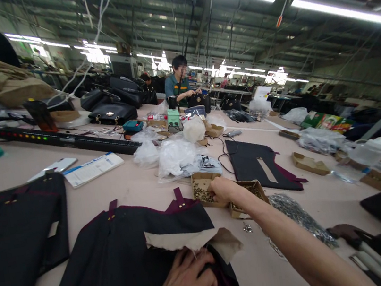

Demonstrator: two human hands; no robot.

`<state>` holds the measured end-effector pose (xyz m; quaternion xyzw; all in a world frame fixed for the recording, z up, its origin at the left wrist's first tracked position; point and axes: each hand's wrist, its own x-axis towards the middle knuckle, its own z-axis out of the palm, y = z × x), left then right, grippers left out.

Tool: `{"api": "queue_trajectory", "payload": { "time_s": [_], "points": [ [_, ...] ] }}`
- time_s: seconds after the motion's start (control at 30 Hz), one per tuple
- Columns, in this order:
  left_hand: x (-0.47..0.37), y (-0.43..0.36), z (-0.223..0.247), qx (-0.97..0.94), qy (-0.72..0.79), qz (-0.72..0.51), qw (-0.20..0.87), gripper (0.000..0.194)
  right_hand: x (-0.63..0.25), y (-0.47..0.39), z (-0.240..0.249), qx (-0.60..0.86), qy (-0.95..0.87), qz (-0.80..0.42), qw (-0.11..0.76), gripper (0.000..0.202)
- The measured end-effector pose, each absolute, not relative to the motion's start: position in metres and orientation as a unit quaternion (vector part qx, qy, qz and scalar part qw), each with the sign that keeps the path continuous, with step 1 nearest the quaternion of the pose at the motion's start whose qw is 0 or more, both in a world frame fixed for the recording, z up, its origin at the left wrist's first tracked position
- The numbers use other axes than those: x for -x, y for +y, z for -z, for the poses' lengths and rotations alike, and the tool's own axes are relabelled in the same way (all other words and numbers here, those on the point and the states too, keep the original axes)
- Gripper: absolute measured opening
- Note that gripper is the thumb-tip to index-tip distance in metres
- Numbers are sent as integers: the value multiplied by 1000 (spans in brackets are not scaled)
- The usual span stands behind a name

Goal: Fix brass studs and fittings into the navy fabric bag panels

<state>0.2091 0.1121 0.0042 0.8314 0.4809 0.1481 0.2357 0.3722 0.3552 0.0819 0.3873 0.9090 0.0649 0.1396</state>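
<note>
My left hand lies on a dark fabric piece with maroon edging, its fingers spread and partly under a beige strip. Two maroon tabs with small brass studs stick up from the far edge of that piece. Over at the small cardboard box of brass pieces, my right hand reaches in with its fingers bent down and together; the fingertips and anything in them are hidden. A second box of small metal parts sits under my right wrist.
A bag of metal parts lies right of my forearm. Another dark piece is behind the boxes, and one more lies left. Plastic bags, a notebook and a long black bar lie farther back. A person handles a black bag.
</note>
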Motion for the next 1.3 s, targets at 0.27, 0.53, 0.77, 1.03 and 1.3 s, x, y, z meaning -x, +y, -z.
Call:
{"api": "queue_trajectory", "payload": {
  "time_s": [0.27,0.53,0.77,1.03,1.3],
  "points": [
    [-207,104,7,-816,461,-262,230,13,-381,353,-82,-418,907,-13,61,17],
    [-208,111,11,-836,436,-254,216,12,-417,288,-108,-409,868,146,-242,16],
    [-205,109,15,-837,425,-281,197,16,-437,143,-78,-325,861,273,-281,18],
    [-207,106,17,-840,427,-288,173,12,-442,92,-4,-300,890,234,-252,27],
    [-208,108,18,-832,426,-304,183,10,-442,93,8,-353,876,243,-222,28]
  ]
}}
